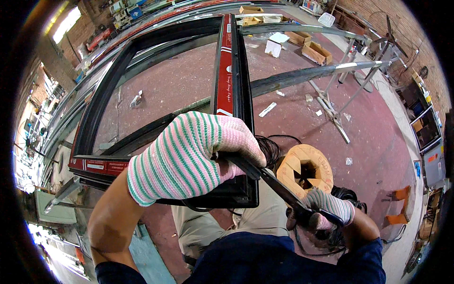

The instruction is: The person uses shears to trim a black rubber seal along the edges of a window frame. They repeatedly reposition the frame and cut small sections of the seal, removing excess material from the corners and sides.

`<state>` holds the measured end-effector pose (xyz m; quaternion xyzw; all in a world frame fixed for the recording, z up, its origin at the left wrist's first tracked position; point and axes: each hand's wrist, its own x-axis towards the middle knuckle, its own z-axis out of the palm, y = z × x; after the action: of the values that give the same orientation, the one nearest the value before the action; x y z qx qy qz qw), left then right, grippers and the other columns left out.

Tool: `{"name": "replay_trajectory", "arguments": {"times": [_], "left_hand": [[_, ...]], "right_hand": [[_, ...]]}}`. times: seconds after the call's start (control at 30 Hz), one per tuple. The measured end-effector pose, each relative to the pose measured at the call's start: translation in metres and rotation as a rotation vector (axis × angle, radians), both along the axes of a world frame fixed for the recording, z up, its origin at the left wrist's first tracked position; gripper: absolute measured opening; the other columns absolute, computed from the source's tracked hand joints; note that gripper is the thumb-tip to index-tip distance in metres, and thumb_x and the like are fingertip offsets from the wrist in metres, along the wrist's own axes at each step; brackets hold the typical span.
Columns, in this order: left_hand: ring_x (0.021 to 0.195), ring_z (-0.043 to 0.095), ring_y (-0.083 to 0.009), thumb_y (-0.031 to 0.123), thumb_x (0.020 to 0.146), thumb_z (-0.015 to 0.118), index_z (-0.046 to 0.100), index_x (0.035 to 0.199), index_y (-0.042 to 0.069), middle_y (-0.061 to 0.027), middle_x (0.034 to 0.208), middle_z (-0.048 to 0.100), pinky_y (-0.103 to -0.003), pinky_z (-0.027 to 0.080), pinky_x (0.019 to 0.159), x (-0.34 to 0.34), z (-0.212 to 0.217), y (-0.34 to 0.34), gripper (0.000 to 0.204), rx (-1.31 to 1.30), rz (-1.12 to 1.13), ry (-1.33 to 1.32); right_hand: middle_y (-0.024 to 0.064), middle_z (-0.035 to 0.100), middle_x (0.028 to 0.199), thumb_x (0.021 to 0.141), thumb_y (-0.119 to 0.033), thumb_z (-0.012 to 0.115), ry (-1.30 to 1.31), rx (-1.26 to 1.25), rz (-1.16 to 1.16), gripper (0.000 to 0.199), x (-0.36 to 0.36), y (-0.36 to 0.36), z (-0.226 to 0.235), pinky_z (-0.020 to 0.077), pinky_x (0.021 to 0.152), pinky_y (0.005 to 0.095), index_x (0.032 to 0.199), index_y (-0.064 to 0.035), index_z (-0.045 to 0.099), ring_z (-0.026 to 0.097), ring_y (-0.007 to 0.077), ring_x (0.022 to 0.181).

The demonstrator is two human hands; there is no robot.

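My left hand (184,156), in a pink-white-green striped glove, is closed on a black rubber strip (243,163) at the near right corner of a black window frame (245,85). Red printed film covers parts of the frame, which lies across metal rails. My right hand (331,210), in the same kind of glove, is closed around the handles of dark scissors (286,191). Their blades point up and left and meet the strip just beside my left fingers. Whether the blades are apart or together I cannot make out.
A wooden reel (305,165) stands on the red floor by my right hand, with black coiled strip (269,151) around it. Curved metal rails (321,71) run to a stand at the right. Cardboard boxes (317,53) sit beyond, and an orange stool (399,206) is at the right.
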<state>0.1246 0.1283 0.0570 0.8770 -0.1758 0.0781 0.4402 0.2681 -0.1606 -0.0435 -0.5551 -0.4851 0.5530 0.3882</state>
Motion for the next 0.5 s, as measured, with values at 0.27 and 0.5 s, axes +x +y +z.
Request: {"name": "replay_trajectory", "arguments": {"times": [0.27, 0.5], "left_hand": [[0.085, 0.065, -0.0241, -0.007, 0.075, 0.064, 0.075, 0.103, 0.009, -0.0093, 0.092, 0.069, -0.033, 0.052, 0.079, -0.001, -0.001, 0.002, 0.034, -0.027, 0.000, 0.038], [0.083, 0.065, -0.0235, -0.007, 0.075, 0.065, 0.075, 0.104, 0.009, -0.0090, 0.090, 0.068, -0.034, 0.052, 0.076, 0.001, -0.005, 0.003, 0.034, -0.012, -0.020, 0.005]], "right_hand": [[0.0037, 0.067, 0.079, 0.085, -0.073, 0.056, -0.033, 0.021, 0.001, 0.072, 0.002, -0.001, 0.004, 0.0467, 0.065, 0.0289, 0.094, -0.0040, 0.072, 0.058, 0.0116, 0.071], [0.0056, 0.069, 0.077, 0.085, -0.072, 0.058, -0.073, 0.004, 0.000, 0.072, 0.005, 0.003, 0.008, 0.0506, 0.066, 0.0294, 0.094, -0.0023, 0.072, 0.064, 0.0144, 0.071]]}}
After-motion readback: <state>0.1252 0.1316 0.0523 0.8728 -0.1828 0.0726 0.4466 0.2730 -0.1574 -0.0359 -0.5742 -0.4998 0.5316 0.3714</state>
